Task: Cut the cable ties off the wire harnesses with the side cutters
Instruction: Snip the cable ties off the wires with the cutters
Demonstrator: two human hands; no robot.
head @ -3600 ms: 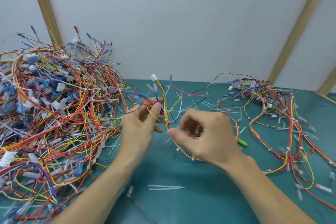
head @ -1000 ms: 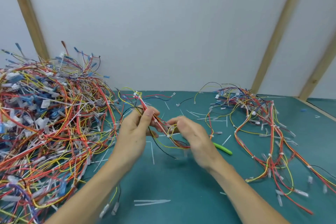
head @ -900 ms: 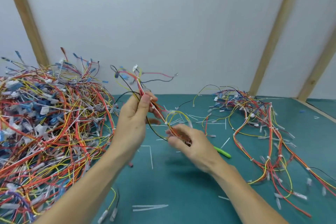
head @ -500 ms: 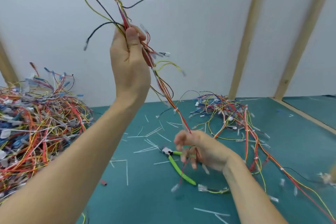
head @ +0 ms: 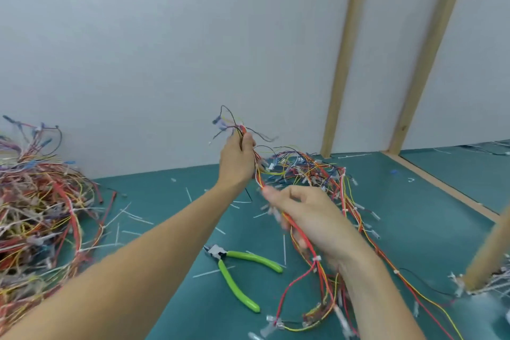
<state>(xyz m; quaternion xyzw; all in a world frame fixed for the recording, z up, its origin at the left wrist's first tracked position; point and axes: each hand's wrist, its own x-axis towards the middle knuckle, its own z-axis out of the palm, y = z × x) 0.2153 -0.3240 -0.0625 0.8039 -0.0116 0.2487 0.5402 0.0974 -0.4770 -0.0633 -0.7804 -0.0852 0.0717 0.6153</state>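
My left hand (head: 238, 160) grips the upper end of a red, yellow and black wire harness (head: 311, 250) and holds it up over the far pile. My right hand (head: 309, 218), blurred, has its fingers curled round the same harness lower down. A white cable tie (head: 316, 259) sits on the harness just below that hand. The harness trails down to the mat near my right forearm. The green-handled side cutters (head: 234, 270) lie on the teal mat (head: 171, 229) between my forearms, handles spread, held by neither hand.
A big tangled pile of wire harnesses (head: 38, 207) fills the left. A second pile (head: 311, 171) lies behind my hands by the white wall. Cut white tie pieces (head: 129, 215) litter the mat. Wooden posts (head: 342, 58) stand behind, and another post (head: 488, 251) at near right.
My left hand has come down from high overhead and moved right with the harness end. My right hand has risen off the mat and now holds the harness. The cutters stay lying on the mat.
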